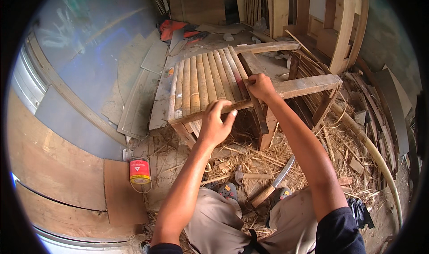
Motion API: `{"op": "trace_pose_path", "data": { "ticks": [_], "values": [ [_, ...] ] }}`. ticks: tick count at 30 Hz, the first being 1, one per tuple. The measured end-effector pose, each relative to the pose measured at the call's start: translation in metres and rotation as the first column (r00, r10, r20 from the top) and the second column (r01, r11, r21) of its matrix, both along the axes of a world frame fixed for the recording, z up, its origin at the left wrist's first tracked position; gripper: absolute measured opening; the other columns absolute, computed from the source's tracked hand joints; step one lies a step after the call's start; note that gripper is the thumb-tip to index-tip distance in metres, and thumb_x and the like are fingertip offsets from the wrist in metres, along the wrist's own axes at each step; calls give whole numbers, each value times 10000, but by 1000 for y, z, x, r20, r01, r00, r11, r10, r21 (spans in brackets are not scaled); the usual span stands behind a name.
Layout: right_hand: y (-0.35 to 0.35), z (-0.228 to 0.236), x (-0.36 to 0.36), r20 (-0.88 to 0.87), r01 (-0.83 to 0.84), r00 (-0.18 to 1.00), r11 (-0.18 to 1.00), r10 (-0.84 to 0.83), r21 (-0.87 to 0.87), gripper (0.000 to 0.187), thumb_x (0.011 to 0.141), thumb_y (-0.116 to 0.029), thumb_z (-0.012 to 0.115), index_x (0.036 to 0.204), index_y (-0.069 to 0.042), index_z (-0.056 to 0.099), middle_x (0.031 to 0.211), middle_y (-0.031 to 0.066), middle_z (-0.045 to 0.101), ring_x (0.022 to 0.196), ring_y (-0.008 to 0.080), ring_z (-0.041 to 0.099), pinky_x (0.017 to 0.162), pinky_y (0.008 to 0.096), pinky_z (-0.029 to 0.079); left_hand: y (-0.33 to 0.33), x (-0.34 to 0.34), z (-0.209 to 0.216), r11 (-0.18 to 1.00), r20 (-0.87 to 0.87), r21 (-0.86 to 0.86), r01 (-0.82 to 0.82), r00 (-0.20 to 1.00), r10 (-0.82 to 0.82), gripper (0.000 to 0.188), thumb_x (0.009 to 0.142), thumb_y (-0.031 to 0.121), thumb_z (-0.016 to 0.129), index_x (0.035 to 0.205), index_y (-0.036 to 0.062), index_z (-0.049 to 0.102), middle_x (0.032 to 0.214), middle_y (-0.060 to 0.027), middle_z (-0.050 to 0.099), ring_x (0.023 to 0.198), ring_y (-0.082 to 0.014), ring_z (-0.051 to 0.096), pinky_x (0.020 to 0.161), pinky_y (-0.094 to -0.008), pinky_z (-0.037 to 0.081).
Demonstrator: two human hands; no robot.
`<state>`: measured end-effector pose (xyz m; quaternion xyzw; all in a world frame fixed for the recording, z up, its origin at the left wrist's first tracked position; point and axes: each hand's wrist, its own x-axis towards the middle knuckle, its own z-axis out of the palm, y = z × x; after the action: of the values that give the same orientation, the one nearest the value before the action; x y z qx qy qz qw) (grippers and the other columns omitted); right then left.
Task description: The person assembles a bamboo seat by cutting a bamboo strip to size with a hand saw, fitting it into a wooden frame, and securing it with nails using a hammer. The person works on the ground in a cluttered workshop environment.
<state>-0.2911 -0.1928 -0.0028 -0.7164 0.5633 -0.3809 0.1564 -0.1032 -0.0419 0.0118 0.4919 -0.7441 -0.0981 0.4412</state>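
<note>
In front of me stands a low wooden frame [308, 85], its left half covered by a row of split bamboo slats [203, 82] laid side by side. The fingers of my left hand [215, 123] curl over the near rail, below the slat ends, with the thumb raised. My right hand [262, 87] is closed beside the rightmost slat, near a dark crosspiece [259, 115]; what its fingertips pinch, if anything, is hidden. Red paint marks one slat. On the ground between my feet lie a hammer [255, 176] and a large knife [273, 181] with a wooden handle.
Bamboo shavings [335, 151] litter the ground. A red and yellow can [140, 170] stands left, beside wooden boards [58, 164]. A long bamboo pole [373, 142] and stacked strips lie to the right. Door or window frames [346, 26] lean at the back right.
</note>
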Motion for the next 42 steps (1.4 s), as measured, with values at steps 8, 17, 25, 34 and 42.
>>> {"op": "trace_pose_path", "data": {
  "ticks": [8,17,25,34,42],
  "values": [
    [-5,1,-2,-110,-9,994,1000,8,-4,263,823,-218,640,1008,-60,739,902,247,700,912,400,685,832,452,546,3,-37,-12,967,329,126,223,910,-252,929,831,542,693,1498,17,316,1556,-226,282,1447,-372,271,1179,-455,276],
    [-7,2,-8,-40,-68,997,997,67,-32,236,790,-185,620,910,-18,737,871,285,670,891,453,655,818,464,542,10,-48,-15,955,372,57,290,882,-290,738,804,328,770,1425,69,465,1496,-260,362,1395,-405,354,1143,-463,343],
    [-5,4,-7,-85,-70,994,997,69,-14,265,736,-187,684,936,-22,738,844,226,699,818,361,699,740,415,546,12,-44,-19,952,399,24,307,870,-290,678,796,311,778,1366,48,521,1455,-276,405,1360,-412,404,1118,-467,366],
    [2,11,-14,-17,-158,987,986,159,46,220,748,-175,652,894,-37,743,873,254,685,870,424,671,796,434,550,16,-44,-14,940,310,84,332,887,-341,667,787,289,790,1353,41,540,1478,-284,378,1351,-420,417,1093,-468,395],
    [3,2,-16,-81,-193,978,981,191,-9,247,815,-208,690,1015,-71,736,837,208,701,788,326,706,726,401,542,17,-21,10,889,222,342,304,893,-391,682,815,351,773,1382,58,533,1514,-230,379,1409,-349,372,1147,-431,325]
  ]
}}
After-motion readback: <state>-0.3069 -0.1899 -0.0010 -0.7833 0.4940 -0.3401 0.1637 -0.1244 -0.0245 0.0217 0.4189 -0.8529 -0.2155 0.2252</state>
